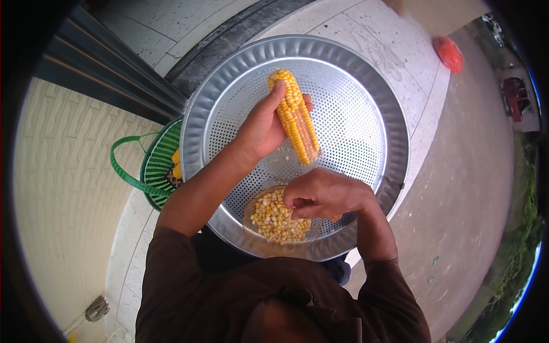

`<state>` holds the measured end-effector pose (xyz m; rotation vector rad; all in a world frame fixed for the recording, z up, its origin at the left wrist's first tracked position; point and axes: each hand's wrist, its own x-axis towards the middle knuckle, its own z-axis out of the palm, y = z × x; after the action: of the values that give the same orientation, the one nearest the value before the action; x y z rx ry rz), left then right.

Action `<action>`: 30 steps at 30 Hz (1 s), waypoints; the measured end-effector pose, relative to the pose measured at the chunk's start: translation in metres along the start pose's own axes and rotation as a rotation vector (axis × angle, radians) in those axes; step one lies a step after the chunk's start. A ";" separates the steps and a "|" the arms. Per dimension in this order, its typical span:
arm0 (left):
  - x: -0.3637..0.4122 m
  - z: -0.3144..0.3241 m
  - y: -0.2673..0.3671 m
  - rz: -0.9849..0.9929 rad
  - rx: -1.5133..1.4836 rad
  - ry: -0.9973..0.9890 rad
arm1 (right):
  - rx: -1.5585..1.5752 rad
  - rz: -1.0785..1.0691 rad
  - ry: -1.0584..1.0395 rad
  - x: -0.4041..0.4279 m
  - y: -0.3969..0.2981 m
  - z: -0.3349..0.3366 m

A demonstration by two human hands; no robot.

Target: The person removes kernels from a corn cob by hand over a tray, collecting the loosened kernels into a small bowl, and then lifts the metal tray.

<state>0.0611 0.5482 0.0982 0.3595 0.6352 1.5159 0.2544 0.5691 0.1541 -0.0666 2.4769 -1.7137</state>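
My left hand [266, 124] grips an ear of yellow corn [294, 100], thumb on top, above the perforated metal tray [351, 115]. Several rows have been stripped from the ear's lower half, baring the cob. Below it, my right hand [328, 195] hangs over a clear ribbed bowl [316, 230], palm down and fingers curled. Whether kernels are inside its fingers is hidden. Loose corn kernels [274, 216] fill much of the bowl, which rests at the tray's near side. Partly covered by my right wrist is a brownish piece [335, 218], perhaps a bare cob.
A green woven basket [156, 171] with a handle and yellow corn inside stands left of the tray. Dark metal door-frame bars [111, 64] rise at upper left beside a tiled wall [68, 180]. A red plastic bag [449, 54] lies by the pale floor's edge at upper right.
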 end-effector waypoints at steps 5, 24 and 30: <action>0.000 0.002 0.000 -0.017 -0.008 0.007 | -0.061 -0.098 0.010 0.001 0.015 0.008; -0.011 0.016 -0.017 0.102 0.320 -0.244 | 0.034 0.246 0.931 0.009 0.014 0.000; -0.011 0.013 -0.022 0.061 0.344 -0.267 | 0.194 0.356 0.863 0.007 0.016 -0.001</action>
<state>0.0872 0.5387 0.0972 0.8361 0.6749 1.3831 0.2482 0.5745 0.1389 1.2957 2.5254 -2.0690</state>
